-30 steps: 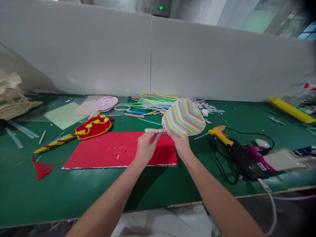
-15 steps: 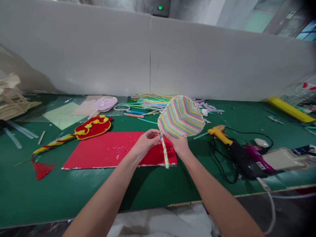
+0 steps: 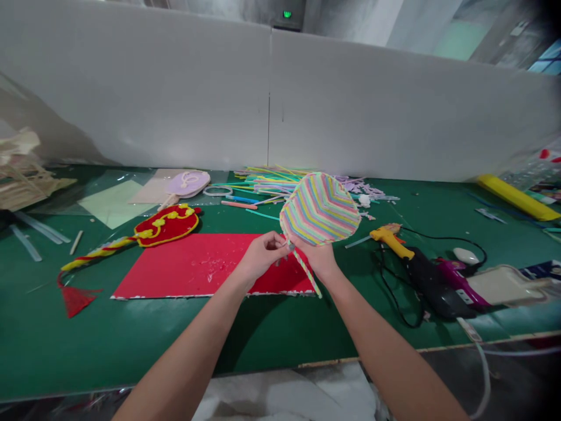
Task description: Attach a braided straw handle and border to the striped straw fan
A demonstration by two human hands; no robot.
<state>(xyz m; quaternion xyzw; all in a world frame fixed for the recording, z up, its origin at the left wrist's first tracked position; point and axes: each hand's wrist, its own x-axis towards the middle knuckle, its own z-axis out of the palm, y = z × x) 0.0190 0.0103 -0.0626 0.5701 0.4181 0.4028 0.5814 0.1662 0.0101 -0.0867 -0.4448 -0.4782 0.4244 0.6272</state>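
In front of me a round hand fan (image 3: 321, 209) with pastel chevron stripes is held up over the table. My right hand (image 3: 319, 257) supports it from below and behind, its fingers mostly hidden by the striped face. At the base of the face, my left hand (image 3: 268, 255) pinches the top of the twisted pipe-cleaner handle (image 3: 308, 273), which hangs down to the right. Beneath both hands lies a red board (image 3: 188, 266) with a frayed white front edge.
Left of the board lies a red and yellow fan (image 3: 166, 225) with a tassel. A lilac fan (image 3: 188, 183) and pastel pipe cleaners (image 3: 272, 182) lie behind. At right rest a yellow-triggered glue gun (image 3: 421, 269), its cord and a yellow bar (image 3: 517, 197).
The handle's lower end has swung from nearly straight down to the right. My left hand has shifted slightly right at the joint, while the fan's face stays almost in place.
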